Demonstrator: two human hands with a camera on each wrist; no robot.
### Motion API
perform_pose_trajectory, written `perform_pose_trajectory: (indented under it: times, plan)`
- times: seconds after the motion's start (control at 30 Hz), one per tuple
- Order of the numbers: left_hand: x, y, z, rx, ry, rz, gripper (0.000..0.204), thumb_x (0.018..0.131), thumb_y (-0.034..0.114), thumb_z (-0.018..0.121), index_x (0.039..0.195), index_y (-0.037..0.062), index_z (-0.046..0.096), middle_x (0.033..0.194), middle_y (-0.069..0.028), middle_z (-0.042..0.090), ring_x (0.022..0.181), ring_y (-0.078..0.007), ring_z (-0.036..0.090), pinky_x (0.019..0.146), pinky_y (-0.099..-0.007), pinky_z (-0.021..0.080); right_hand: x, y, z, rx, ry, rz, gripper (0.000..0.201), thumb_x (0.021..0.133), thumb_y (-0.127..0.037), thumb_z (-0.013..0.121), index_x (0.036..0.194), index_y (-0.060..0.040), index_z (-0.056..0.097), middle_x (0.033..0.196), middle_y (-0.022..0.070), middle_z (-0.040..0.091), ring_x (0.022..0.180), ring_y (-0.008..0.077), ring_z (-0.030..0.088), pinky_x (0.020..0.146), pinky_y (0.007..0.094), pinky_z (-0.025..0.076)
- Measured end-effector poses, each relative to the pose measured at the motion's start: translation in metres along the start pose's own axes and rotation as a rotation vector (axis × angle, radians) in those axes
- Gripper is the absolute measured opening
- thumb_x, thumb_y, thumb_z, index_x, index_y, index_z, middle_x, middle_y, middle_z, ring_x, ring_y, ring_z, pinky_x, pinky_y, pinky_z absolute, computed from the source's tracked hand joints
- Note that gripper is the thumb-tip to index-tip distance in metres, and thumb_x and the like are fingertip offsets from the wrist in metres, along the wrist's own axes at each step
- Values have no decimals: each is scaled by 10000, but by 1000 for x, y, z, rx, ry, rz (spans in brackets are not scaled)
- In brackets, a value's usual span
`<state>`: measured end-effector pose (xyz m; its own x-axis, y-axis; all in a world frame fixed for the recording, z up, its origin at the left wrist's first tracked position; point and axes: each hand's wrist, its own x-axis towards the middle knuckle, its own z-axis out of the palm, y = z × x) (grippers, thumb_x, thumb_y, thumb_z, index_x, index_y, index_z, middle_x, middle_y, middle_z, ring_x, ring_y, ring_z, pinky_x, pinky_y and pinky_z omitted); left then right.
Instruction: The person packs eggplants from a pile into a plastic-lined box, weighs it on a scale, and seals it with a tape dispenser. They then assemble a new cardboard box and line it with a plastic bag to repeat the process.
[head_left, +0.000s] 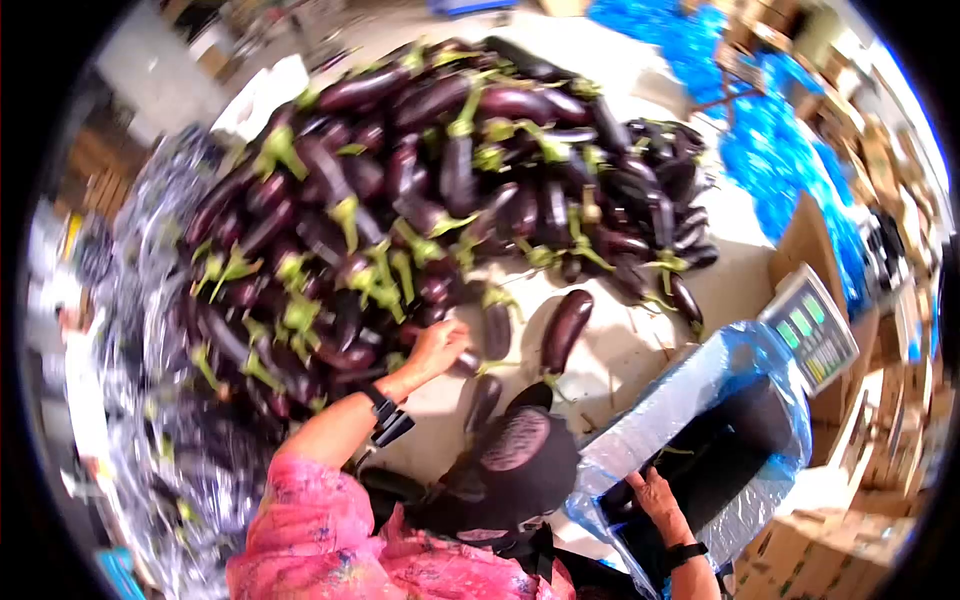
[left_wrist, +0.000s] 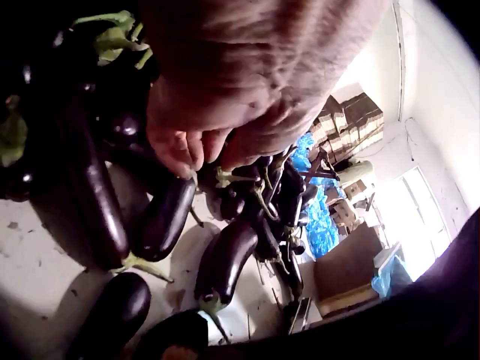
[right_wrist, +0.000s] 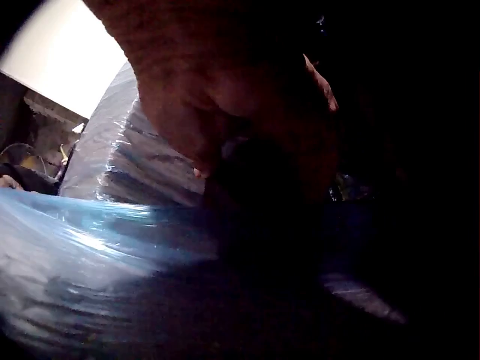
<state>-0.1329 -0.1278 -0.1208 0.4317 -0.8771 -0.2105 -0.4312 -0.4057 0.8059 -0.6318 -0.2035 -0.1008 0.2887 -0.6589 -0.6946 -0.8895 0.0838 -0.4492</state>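
A large heap of purple eggplants (head_left: 420, 190) with green stems lies on a white floor. My left hand (head_left: 440, 345) reaches into the heap's near edge, its fingers curled on the end of one eggplant (head_left: 466, 362). In the left wrist view the left hand (left_wrist: 206, 154) closes on that eggplant (left_wrist: 161, 221) from above. My right hand (head_left: 648, 490) grips the rim of a blue plastic bag (head_left: 700, 400) that holds dark eggplants. The right wrist view is dark. It shows the right hand (right_wrist: 247, 142) curled over the blue plastic bag (right_wrist: 112, 225).
A weighing scale (head_left: 812, 325) with a green display stands by the bag. Loose eggplants (head_left: 566, 328) lie on the floor (head_left: 620, 350) between heap and bag. Cardboard boxes (head_left: 830, 545) stand at the right, blue sheeting (head_left: 770, 150) at the back right, crumpled plastic film (head_left: 150, 330) along the left.
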Motion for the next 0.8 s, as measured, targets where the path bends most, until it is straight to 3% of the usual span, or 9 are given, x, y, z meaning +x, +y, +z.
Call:
perform_pose_trajectory:
  times: [0.1, 0.27, 0.3, 0.4, 0.5, 0.53, 0.67, 0.73, 0.8]
  plan:
    - [-55, -32, -8, -24, 52, 31, 249, 907, 117, 630, 1120, -12, 638, 1009, -135, 693, 962, -227, 683, 842, -352, 546, 10, 13, 1, 132, -77, 25, 496, 951, -405, 562, 1071, 77, 565, 975, 335, 656, 985, 495, 621, 855, 505, 492]
    - [-154, -44, -68, 63, 343, -6, 205, 889, 88, 633, 1080, 19, 662, 950, -111, 708, 840, -170, 677, 750, -316, 548, 10, 41, 3, 73, -32, -316, 537, 965, -407, 574, 1251, 46, 548, 1136, 239, 631, 1055, 359, 599, 905, 413, 467]
    - [-168, -45, -79, 51, 457, -91, 197, 857, 80, 623, 1044, 35, 667, 919, -134, 705, 801, -242, 687, 738, -350, 547, 13, 46, 5, 125, -45, -338, 558, 971, -428, 567, 1282, 35, 539, 1114, 197, 630, 1014, 312, 595, 876, 385, 469]
    - [-197, -80, -122, 105, 689, -105, 214, 854, 94, 637, 1059, 33, 646, 908, -130, 680, 825, -255, 670, 757, -357, 540, 39, 75, 8, 282, -160, -130, 643, 969, -525, 553, 1361, -19, 492, 993, 75, 663, 887, 183, 643, 781, 294, 512]
    - [-203, -127, -156, 285, 902, -285, 421, 843, 176, 681, 1213, 16, 561, 1127, -215, 614, 1012, -323, 616, 888, -404, 506, -12, -10, -7, 398, -178, 120, 638, 974, -500, 563, 1309, 40, 517, 1075, 136, 667, 954, 235, 615, 891, 380, 496]
    - [-202, -144, -166, 254, 892, -451, 594, 827, 298, 719, 1287, -7, 500, 1248, -285, 535, 1124, -392, 551, 972, -447, 461, 2, 13, -4, 474, -187, 87, 528, 960, -444, 594, 1244, 0, 584, 1051, 138, 693, 827, 241, 658, 763, 370, 530]
    - [-172, -182, -166, 312, 921, -640, 818, 770, 465, 764, 1339, -29, 446, 1251, -299, 533, 1143, -440, 531, 999, -486, 442, 66, 123, 4, -530, 112, -877, 373, 911, -312, 612, 1132, -13, 646, 1039, 170, 704, 767, 310, 684, 678, 380, 532]
    - [-160, -183, -164, 386, 881, -753, 830, 760, 453, 774, 1355, -10, 427, 1264, -269, 537, 1098, -408, 574, 947, -476, 486, 56, 105, -5, -824, 98, -822, 329, 891, -266, 608, 1070, 5, 660, 1007, 195, 700, 804, 374, 684, 688, 411, 531]
    - [-165, -168, -162, -335, 829, -730, 793, 754, 437, 776, 1331, 13, 437, 1262, -230, 548, 1031, -355, 617, 861, -462, 524, 18, 33, -16, -565, 46, -555, 307, 882, -245, 605, 1019, 24, 665, 949, 216, 695, 830, 402, 682, 701, 434, 526]
